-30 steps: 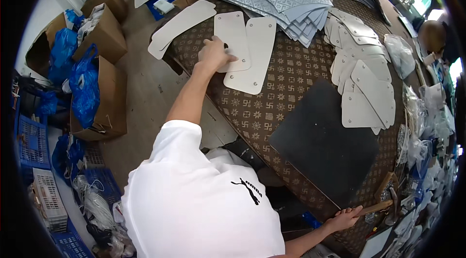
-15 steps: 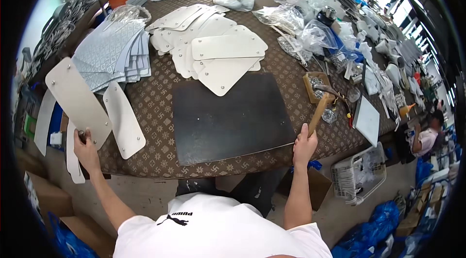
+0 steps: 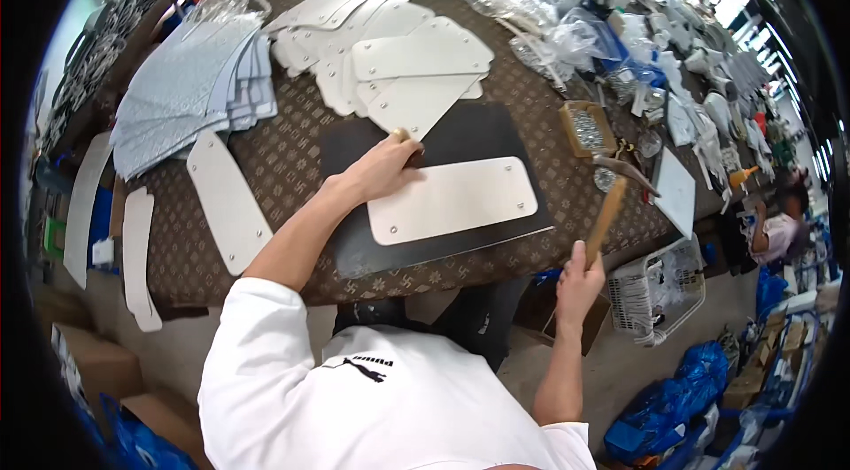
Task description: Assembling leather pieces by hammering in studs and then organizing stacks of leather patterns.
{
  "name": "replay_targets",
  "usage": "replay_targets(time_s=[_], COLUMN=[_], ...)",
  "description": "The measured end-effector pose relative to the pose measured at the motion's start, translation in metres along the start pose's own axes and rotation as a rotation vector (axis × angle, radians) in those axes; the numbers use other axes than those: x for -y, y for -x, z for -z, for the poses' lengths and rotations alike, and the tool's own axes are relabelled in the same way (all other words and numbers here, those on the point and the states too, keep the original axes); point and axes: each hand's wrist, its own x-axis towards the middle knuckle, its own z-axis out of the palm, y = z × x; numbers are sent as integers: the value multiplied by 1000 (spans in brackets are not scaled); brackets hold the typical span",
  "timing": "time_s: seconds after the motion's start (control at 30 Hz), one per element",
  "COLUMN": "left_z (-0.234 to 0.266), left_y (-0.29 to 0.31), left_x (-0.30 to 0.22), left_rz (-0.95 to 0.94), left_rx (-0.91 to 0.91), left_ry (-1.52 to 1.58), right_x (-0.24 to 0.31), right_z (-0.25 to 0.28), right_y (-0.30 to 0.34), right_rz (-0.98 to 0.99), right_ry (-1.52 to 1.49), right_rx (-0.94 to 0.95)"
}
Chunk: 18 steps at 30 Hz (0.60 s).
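Note:
A white rounded panel (image 3: 452, 200) with metal studs near its corners lies flat on the dark mat (image 3: 354, 258). Over the panel's far left corner is my left hand (image 3: 385, 167), fingers curled closed and hiding that corner. A small rounded brownish tip pokes up from this fist; the rest is covered. My right hand (image 3: 580, 282) grips the wooden handle of a hammer (image 3: 606, 222), its curved dark metal head raised off the table's right side. Just beyond the mat, a fanned stack of similar white panels (image 3: 390, 36) overlaps its far edge.
Left of the mat lie another white panel (image 3: 232, 204) and a pile of patterned grey-blue sheets (image 3: 186, 89). A small box of metal fasteners (image 3: 586, 129) sits beyond the hammer. Clear plastic bags (image 3: 567, 50) crowd the far right; a white basket (image 3: 660, 293) stands below the table edge.
My left hand has brought the white panel from the table's left side onto the dark mat. My right hand, with the hammer, has shifted slightly right and nearer to me.

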Motion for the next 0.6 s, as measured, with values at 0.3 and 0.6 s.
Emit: replay_targets(time_s=[0.3, 0.6], left_z=[39, 9], left_y=[40, 44], left_x=[9, 9], left_rz=[296, 236], left_rx=[-388, -214], left_ry=[803, 625], right_x=[41, 57], right_z=[0, -60], right_y=[52, 79], right_rz=[-57, -11], right_ry=[66, 200], right_rx=[134, 424])
